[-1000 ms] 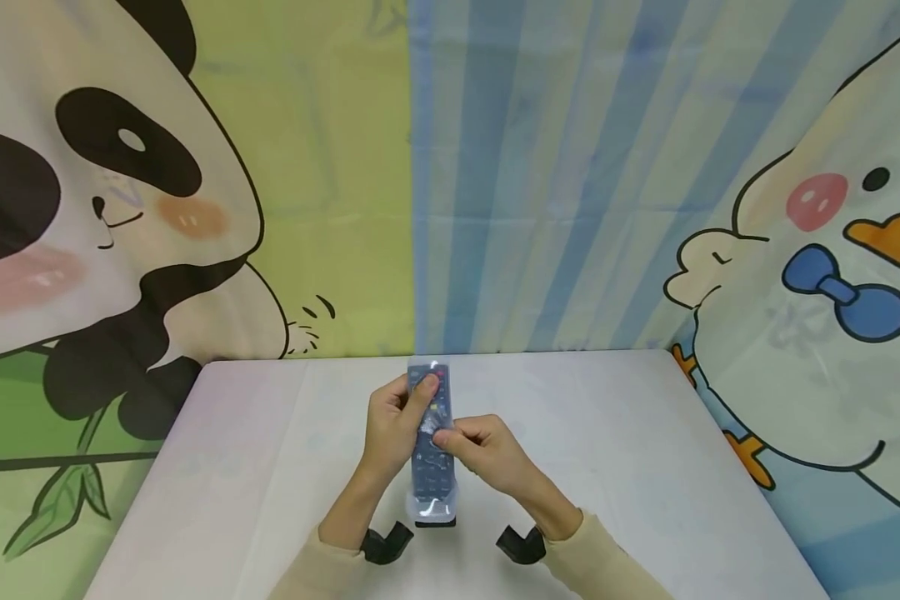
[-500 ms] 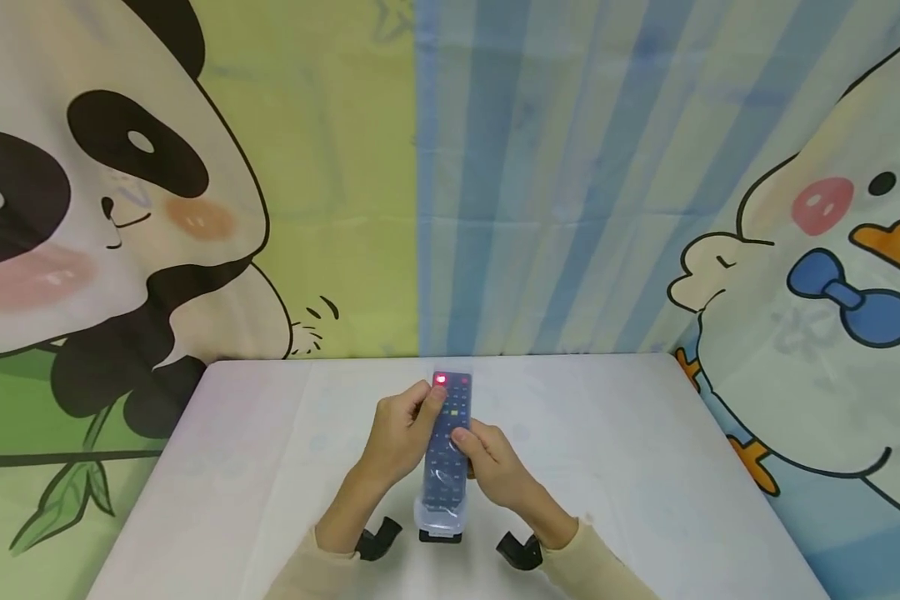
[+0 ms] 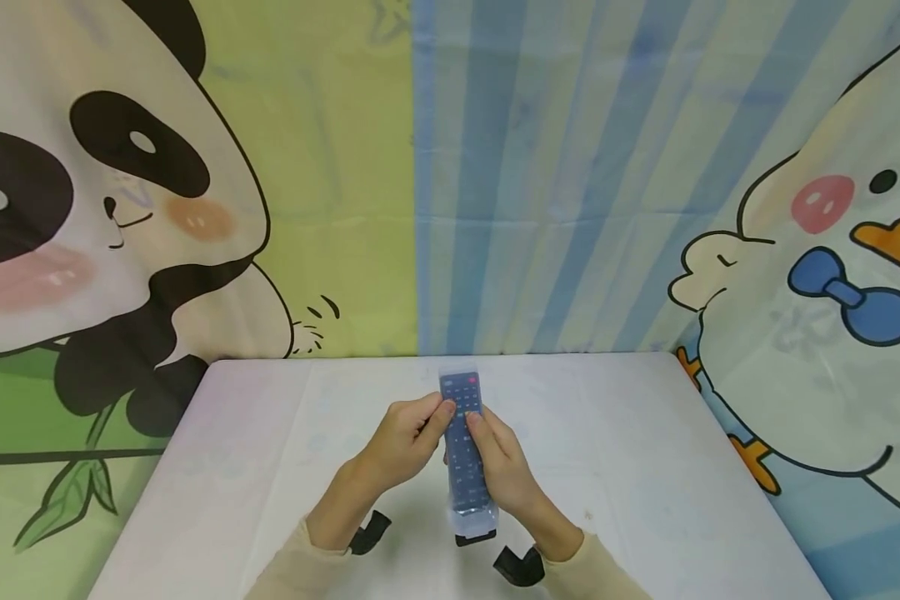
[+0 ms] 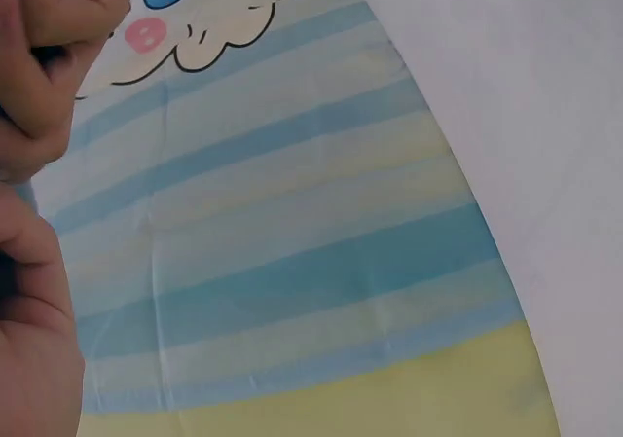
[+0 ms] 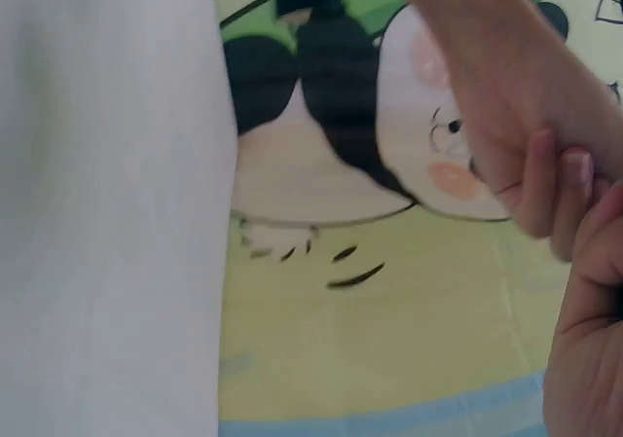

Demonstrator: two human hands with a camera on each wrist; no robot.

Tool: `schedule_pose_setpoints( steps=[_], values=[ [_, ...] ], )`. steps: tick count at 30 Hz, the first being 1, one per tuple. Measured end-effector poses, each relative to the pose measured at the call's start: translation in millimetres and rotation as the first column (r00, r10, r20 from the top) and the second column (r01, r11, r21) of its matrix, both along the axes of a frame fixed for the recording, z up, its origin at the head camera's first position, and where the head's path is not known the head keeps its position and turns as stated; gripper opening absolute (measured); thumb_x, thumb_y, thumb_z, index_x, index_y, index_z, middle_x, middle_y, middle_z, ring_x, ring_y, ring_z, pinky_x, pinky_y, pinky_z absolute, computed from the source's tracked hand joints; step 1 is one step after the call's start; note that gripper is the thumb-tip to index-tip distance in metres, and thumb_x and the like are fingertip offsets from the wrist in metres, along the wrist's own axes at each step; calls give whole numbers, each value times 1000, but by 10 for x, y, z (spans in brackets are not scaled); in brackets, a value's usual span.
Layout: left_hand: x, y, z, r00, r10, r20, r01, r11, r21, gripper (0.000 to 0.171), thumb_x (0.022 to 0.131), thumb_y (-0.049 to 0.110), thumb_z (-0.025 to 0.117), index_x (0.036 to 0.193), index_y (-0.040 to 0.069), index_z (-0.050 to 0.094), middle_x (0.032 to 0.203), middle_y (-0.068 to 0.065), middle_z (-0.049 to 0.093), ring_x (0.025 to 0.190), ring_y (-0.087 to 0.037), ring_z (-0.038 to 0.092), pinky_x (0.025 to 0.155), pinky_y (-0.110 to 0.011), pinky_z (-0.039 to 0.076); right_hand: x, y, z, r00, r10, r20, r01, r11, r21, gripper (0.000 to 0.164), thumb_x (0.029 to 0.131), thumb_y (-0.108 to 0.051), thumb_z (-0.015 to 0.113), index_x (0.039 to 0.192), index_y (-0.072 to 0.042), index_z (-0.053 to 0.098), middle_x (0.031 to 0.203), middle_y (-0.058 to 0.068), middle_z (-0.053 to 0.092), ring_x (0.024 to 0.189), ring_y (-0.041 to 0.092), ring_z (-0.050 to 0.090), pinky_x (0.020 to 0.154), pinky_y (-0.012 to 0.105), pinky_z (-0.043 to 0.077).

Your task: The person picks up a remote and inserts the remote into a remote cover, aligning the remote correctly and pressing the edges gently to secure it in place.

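The left hand [image 3: 405,440] and right hand [image 3: 507,468] grip the remote [image 3: 467,467] from opposite sides, thumbs [image 3: 447,407] on top, likely to steady it.

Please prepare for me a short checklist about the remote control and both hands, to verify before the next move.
1. Both hands on the remote control: ok; left hand and right hand grip opposite sides.
2. Red button uncovered by the hands: ok.
3. Button side facing the head camera: ok.
4. Button side visible in the wrist views: not ok; only the head view shows it.
5. Plastic sleeve covering the lower end completely: cannot tell; a black part shows at its edge.
6. Back undamaged: cannot tell; it is hidden.
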State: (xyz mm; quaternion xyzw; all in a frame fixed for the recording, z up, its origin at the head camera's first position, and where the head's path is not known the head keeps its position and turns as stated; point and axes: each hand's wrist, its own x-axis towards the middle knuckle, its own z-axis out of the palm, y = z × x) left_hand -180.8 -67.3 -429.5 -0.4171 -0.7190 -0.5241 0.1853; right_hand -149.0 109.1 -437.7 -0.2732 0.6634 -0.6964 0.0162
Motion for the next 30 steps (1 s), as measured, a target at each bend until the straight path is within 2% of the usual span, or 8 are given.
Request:
schedule_pose_setpoints(
  steps=[5, 8, 13, 18, 21, 24, 27, 30],
  values=[
    [94, 0, -8, 998, 26, -64, -28, 999, -30, 29, 101, -4, 50, 77, 12, 48, 61, 6, 42, 54, 2, 36, 42, -13, 29, 44, -17, 75, 990, -53, 128, 60, 997, -49, 43, 111, -27, 33, 107, 9, 56, 77, 13, 61, 63, 15, 61, 48, 28, 50],
    [158, 4, -20, 992, 20, -123, -23, 999, -23, 27, 100, -4, 49, 78, 12, 50, 61, 6, 46, 53, 3, 37, 42, -11, 30, 54, -11, 106, 989, -57, 140, 65, 996, -54, 42, 111, -25, 36, 101, 10, 56, 73, 10, 61, 59, 14, 60, 46, 26, 49],
    [198, 37, 19, 987, 53, -155, -60, 997, -42, 26, 101, -2, 49, 79, 12, 50, 62, 6, 47, 54, 2, 36, 43, -11, 30, 31, 14, 137, 994, -77, 74, 77, 997, 0, 37, 111, -20, 34, 100, 8, 56, 73, 8, 60, 58, 13, 59, 45, 28, 49],
    [209, 76, 87, 976, 164, -142, -180, 977, -110, 33, 104, 5, 48, 73, 15, 44, 60, 11, 36, 53, 3, 30, 43, -12, 25, -21, 68, 162, 988, -137, -78, 149, 971, 186, 25, 111, -15, 35, 106, -3, 57, 74, 3, 56, 56, 12, 54, 44, 32, 47],
    [218, 106, 114, 981, 187, -50, -191, 977, -95, 39, 105, 5, 46, 68, 16, 46, 56, 13, 36, 49, 3, 32, 41, -14, 26, -40, 105, 159, 986, -120, -114, 144, 961, 236, 22, 110, -12, 35, 109, -4, 56, 73, 2, 55, 55, 12, 53, 44, 32, 47],
    [221, 134, 124, 977, 136, 161, -133, 991, -28, 48, 107, 10, 45, 60, 16, 50, 50, 13, 42, 41, 2, 38, 35, -17, 30, -33, 143, 158, 989, -86, -119, 111, 967, 228, 22, 110, -9, 34, 113, -2, 54, 73, 3, 55, 54, 12, 54, 43, 33, 48],
    [228, 130, 123, 939, 73, 337, -89, 996, 31, 54, 108, 16, 47, 55, 15, 50, 46, 11, 45, 36, -2, 41, 31, -22, 33, -23, 174, 173, 988, -60, -142, 92, 968, 232, 21, 110, -8, 34, 115, -2, 53, 72, 3, 54, 54, 12, 54, 43, 33, 48],
    [236, 102, 120, 896, -8, 444, -23, 998, 65, 56, 108, 16, 48, 52, 10, 50, 46, 7, 46, 34, -4, 41, 30, -23, 34, -11, 198, 191, 989, -26, -148, 64, 964, 258, 22, 110, -8, 33, 117, -3, 54, 73, 1, 54, 55, 10, 53, 44, 32, 48]
  ],
)
